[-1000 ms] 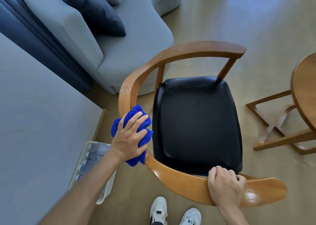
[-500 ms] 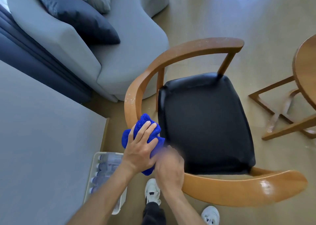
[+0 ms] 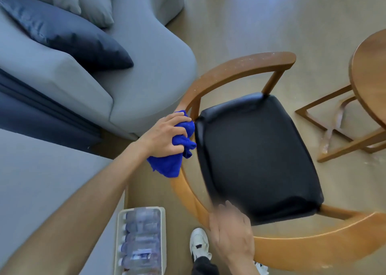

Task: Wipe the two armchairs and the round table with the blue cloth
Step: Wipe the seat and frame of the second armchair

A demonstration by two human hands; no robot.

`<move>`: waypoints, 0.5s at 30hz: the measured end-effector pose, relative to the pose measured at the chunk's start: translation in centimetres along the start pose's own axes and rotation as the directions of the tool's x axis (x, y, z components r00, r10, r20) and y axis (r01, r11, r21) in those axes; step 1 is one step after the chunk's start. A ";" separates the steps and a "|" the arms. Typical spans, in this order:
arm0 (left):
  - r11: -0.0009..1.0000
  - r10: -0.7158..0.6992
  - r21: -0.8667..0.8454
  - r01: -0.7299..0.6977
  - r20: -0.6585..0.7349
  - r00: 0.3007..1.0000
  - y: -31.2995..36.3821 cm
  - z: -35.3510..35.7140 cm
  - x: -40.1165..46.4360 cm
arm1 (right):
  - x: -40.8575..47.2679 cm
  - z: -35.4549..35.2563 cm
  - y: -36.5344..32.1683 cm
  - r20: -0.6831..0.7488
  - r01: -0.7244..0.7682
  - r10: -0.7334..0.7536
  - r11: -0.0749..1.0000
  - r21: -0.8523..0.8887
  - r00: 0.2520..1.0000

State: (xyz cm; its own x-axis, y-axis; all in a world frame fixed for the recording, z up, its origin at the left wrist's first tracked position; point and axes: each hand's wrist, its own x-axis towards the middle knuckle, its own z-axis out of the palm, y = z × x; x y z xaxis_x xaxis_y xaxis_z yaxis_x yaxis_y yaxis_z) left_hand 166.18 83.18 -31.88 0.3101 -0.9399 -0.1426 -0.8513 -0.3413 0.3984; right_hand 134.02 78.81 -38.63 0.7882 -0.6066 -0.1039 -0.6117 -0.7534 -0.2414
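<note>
A wooden armchair (image 3: pixel 236 70) with a curved back rail and a black seat pad (image 3: pixel 257 151) fills the middle of the head view. My left hand (image 3: pixel 165 136) grips the bunched blue cloth (image 3: pixel 169 164) and holds it against the curved rail at the chair's left side. My right hand (image 3: pixel 231 235), blurred, lies with straight fingers on the near part of the rail by the seat's front corner. The round wooden table (image 3: pixel 369 82) shows partly at the right edge, with its crossed base (image 3: pixel 338 134) below.
A grey sofa (image 3: pixel 142 72) with a dark blue cushion (image 3: pixel 69 38) stands close behind the chair on the left. A grey surface (image 3: pixel 41 191) fills the lower left. A white tray of water bottles (image 3: pixel 142 239) sits on the floor beside my white shoe (image 3: pixel 199 243).
My left hand has slid the cloth further up the left rail. My right hand left the right armrest, came across near the cloth, and now lies on the near rail.
</note>
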 end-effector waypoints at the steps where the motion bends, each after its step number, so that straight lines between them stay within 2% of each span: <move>1: 0.999 -0.029 -0.029 0.030 0.010 1.000 -0.5 -0.2 0.9 | -0.1 0.0 0.1 0.010 -0.003 0.003 1.000 -0.003 1.000; 4: 0.991 -0.114 -0.077 0.112 -0.021 0.993 -0.6 0.0 1.6 | 0.1 0.0 0.0 0.030 -0.010 0.010 1.000 -0.003 0.999; 7: 0.986 -0.160 -0.073 0.150 -0.172 0.972 1.7 1.0 -0.8 | 0.2 -0.1 0.1 0.014 0.010 -0.010 1.000 -0.004 1.000; 10: 0.987 -0.151 0.017 0.162 -0.277 0.949 5.6 3.4 -4.9 | 0.2 -0.1 0.0 -0.019 -0.002 0.003 0.999 0.032 1.000; 15: 0.984 -0.079 0.131 0.118 -0.270 0.959 11.4 8.9 -8.0 | 0.5 0.3 -0.2 -0.080 -0.015 0.019 0.999 0.041 0.997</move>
State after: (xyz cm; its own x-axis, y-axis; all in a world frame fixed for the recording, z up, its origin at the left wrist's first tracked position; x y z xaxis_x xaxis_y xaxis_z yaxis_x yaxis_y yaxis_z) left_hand 150.25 86.85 -34.23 0.4793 -0.8743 0.0767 -0.8567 -0.4471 0.2571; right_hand 134.52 78.77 -38.92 0.7688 -0.6387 -0.0312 -0.6204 -0.7330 -0.2789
